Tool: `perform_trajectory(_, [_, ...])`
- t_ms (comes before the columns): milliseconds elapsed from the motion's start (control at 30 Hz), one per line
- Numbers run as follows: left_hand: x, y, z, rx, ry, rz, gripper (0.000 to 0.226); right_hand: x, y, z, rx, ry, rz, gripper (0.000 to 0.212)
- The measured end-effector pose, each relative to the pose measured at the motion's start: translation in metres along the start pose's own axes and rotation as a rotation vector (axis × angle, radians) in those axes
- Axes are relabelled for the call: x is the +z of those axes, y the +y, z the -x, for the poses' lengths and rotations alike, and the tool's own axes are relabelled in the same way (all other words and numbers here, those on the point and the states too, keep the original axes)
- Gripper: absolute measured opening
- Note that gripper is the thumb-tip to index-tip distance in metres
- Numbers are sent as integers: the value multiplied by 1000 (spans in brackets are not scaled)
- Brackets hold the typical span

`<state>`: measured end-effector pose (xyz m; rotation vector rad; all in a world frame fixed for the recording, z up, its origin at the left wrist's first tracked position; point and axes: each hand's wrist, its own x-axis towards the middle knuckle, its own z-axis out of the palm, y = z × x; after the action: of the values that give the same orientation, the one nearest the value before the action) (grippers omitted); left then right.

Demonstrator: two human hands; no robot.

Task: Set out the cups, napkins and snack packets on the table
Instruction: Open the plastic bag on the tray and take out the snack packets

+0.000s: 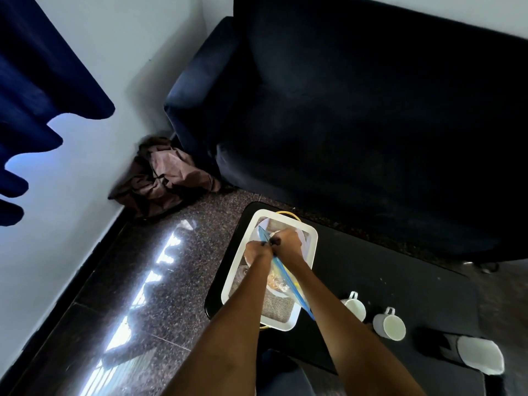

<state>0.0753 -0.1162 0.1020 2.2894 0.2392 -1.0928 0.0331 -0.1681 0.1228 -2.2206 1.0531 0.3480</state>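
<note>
A white tray (310, 235) rests on the left end of a black low table (400, 281). Above the tray, my left hand (257, 250) and my right hand (287, 243) meet, both pinching the top of a clear snack packet (281, 277) with a blue zip strip; food shows inside it. A woven mat and some white paper lie in the tray, partly hidden by my arms. Two white cups (355, 308) (390, 324) lie on their sides on the table, right of the tray.
A dark sofa (357, 110) stands behind the table. A brown crumpled cloth (163, 178) lies on the floor in the corner by the wall. A white object (480, 355) on a dark holder sits at the table's near right. Blue curtain (34, 81) hangs at left.
</note>
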Motion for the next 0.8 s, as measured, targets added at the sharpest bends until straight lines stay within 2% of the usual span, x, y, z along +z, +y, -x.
perform_trajectory(233, [-1,-22,10,-16,59,30,41,-18,22,-9,100,155,-11,25])
perform_trajectory(400, [-6,-10,4,16,18,24,38,-21,17,-7,1,41,12,22])
perform_trajectory(500, [-5,-5,6,29,11,6,46,-11,7,-4,-57,25,-19,18])
perform_trajectory(600, [-7,-13,2,85,46,-134,40,-6,5,-3,-37,75,10,18])
perform_trajectory(667, [-8,-15,3,155,70,-197,34,0,4,-1,-43,44,37,17])
perform_trajectory(733, [-9,-17,7,216,93,-214,29,4,5,1,-39,8,64,17])
perform_trajectory(800, [-16,-20,6,230,145,-181,26,-2,14,0,11,63,49,19])
